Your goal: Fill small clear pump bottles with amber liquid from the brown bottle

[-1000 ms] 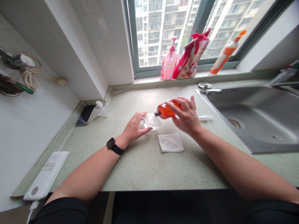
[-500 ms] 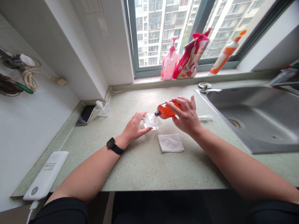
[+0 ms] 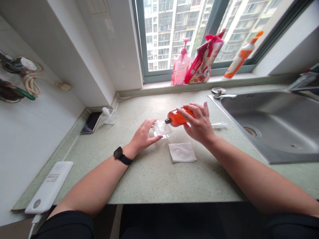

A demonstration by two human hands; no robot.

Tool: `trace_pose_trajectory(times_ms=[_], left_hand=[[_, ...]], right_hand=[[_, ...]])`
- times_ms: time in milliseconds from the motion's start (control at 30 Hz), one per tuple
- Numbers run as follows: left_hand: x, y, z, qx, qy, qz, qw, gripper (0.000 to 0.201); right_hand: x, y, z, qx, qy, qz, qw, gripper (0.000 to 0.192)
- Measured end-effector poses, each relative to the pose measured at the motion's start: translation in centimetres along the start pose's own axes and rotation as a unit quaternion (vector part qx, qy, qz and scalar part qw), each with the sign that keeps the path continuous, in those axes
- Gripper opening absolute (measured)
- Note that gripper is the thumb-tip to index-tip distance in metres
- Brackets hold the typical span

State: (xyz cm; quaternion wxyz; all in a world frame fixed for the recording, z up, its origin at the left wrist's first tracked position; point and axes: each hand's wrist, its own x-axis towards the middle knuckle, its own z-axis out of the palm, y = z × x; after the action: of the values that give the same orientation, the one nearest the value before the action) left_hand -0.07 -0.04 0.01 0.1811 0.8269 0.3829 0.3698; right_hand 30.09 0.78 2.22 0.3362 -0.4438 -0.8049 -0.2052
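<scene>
**Amber bottle tipped into a clear cup at the counter**

The right hand point(image 3: 199, 124) is wrapped around a small amber bottle point(image 3: 177, 118), held almost level above the counter point(image 3: 154, 172) with its dark neck pointing left. The left hand point(image 3: 144, 135) is closed on a small clear cup point(image 3: 161, 128), thumb on the near side and fingers on the far side, and the bottle's mouth sits right at the cup's rim. The hands are apart, each holding its own thing.

To pour well here, the cup seems best kept pressed flat on the counter while the bottle tilts slowly, mouth close over the rim, since thin clear plastic would likely tip or buckle under a firm squeeze. Whether liquid is flowing cannot be told.

The bottle looks smooth and translucent, with orange-brown contents. The counter is pale green speckled stone, matte. A folded white tissue point(image 3: 182, 152), soft and creased, lies just in front of the hands. A brushed steel sink point(image 3: 294, 139) lies to the right. At the far left corner lie a dark phone point(image 3: 91, 122) and a clear dispenser point(image 3: 109, 115); a white power bank point(image 3: 50, 186) lies near the front edge.
</scene>
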Motion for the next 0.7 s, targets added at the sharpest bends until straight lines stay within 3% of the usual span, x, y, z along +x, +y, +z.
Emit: trace_pose_trajectory(times_ms=[267,700], left_hand=[[0.01,0.19,-0.07,0.001,-0.001,-0.002,1.000,0.069],[0.01,0.35,-0.09,0.005,-0.002,-0.009,1.000,0.070]], right_hand=[[0.13,-0.02,-0.41,0.017,-0.031,0.015,0.999,0.107],[0.10,-0.17,-0.28,0.035,-0.013,0.010,0.999,0.102]])
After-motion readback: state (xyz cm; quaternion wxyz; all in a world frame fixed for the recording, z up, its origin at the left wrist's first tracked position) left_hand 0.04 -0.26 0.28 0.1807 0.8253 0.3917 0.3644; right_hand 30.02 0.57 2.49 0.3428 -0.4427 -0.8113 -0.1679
